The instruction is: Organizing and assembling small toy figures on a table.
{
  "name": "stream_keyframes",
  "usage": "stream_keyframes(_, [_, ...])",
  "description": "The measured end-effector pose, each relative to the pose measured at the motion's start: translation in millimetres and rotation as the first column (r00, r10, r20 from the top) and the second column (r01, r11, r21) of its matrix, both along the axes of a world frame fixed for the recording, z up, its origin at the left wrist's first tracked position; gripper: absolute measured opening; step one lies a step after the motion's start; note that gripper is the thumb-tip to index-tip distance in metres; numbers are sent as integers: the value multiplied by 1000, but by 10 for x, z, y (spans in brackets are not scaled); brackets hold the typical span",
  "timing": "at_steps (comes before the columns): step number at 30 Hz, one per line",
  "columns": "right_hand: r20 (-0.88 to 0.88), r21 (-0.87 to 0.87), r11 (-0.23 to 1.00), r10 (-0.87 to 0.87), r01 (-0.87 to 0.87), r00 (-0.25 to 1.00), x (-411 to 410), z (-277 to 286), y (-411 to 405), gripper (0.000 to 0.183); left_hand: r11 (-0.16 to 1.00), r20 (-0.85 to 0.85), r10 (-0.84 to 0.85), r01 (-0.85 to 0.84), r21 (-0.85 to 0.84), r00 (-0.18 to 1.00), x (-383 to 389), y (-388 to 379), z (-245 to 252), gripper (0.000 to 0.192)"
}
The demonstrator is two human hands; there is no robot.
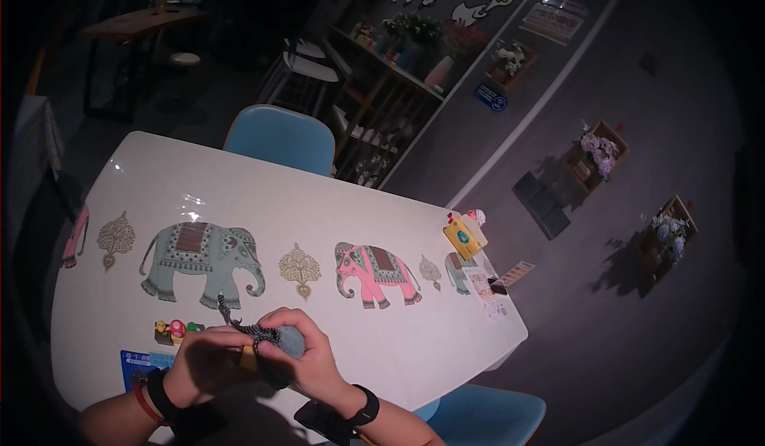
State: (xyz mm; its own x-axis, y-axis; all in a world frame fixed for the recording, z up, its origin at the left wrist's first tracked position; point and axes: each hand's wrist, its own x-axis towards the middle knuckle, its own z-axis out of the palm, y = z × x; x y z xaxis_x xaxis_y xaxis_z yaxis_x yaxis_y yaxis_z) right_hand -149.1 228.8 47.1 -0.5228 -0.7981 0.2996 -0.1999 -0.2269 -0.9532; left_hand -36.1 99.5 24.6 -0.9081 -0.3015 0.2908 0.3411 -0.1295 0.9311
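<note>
Both hands meet above the near edge of a table covered with a white elephant-print tablecloth [334, 213]. My right hand [311, 350] grips a rounded grey-blue object [291, 342], whose kind I cannot tell. Around it runs a black-and-white braided cord [257, 330], with its free end sticking up to the left. My left hand [209, 356] is closed at the cord and at a small yellow piece [248, 359] between the hands. The fingers hide part of what is held. A dark part hangs below the yellow piece.
Small toy figures [176, 329] and a blue printed card [136, 369] lie by my left hand. A yellow tissue pack [463, 238], leaflets [485, 290] and a dark phone-like object [497, 286] are at the right end. Blue chairs [281, 138] stand at the far and near sides.
</note>
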Motion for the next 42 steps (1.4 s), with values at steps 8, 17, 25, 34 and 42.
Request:
stream_keyframes(8, [31, 66, 997, -29, 27, 999, -14, 1, -14, 22, 979, 69, 33, -18, -203, 997, 18, -28, 58, 35])
stream_keyframes(17, [-73, 33, 999, 44, -42, 996, -20, -24, -18, 25, 999, 84, 16, -13, -34, 996, 40, 11, 103, 37])
stream_keyframes(25, [-113, 73, 996, 66, -58, 991, -64, 3, -11, 27, 893, -48, 168, -172, -416, 985, 16, -34, -50, 40])
stream_keyframes(34, [-86, 117, 991, 72, -61, 994, -35, 28, -14, 38, 880, -110, 296, -315, -356, 949, 22, 54, -33, 40])
stream_keyframes(42, [-50, 162, 980, 127, -118, 991, -7, 47, -20, 37, 882, -81, 264, -274, -384, 961, 38, 33, -100, 35])
